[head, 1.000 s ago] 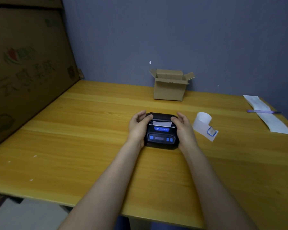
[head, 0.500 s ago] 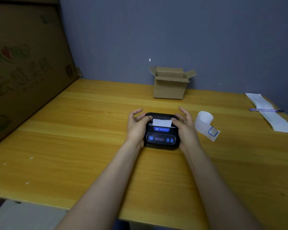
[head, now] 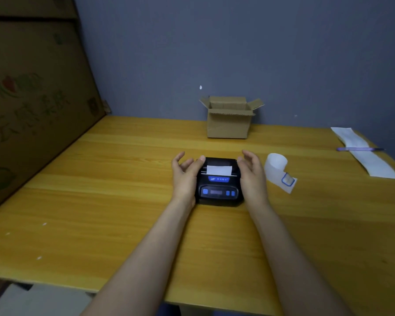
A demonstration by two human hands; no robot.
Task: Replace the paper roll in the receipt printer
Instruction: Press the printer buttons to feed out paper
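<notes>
Head view: the receipt printer, small and black with blue buttons on its front panel, sits flat on the yellow wooden worktop in front of the person. Its lid appears shut, and a short white paper tab sticks out of the slot on top, so a roll looks to be loaded and threaded inside.

The left hand lies against the printer's left side with its fingers spread and loose; the thumb tip touches the upper left corner of the casing, and nothing is gripped. The right hand lies along the right side, likewise spread, with the fingers lifted off the top and holding nothing.

Just to the right of the right hand lies a loose paper roll, partly unwound, its free end marked with a blue square. Whether it is the spent roll or a spare cannot be told. Further right a long paper strip lies flat with a purple pen across it. An open cardboard box stands at the back against the wall.

Judging by the closed lid and the fed-out tab, the swap looks essentially complete. What may remain is a test feed or tearing off the tab, and clearing away the loose roll.
</notes>
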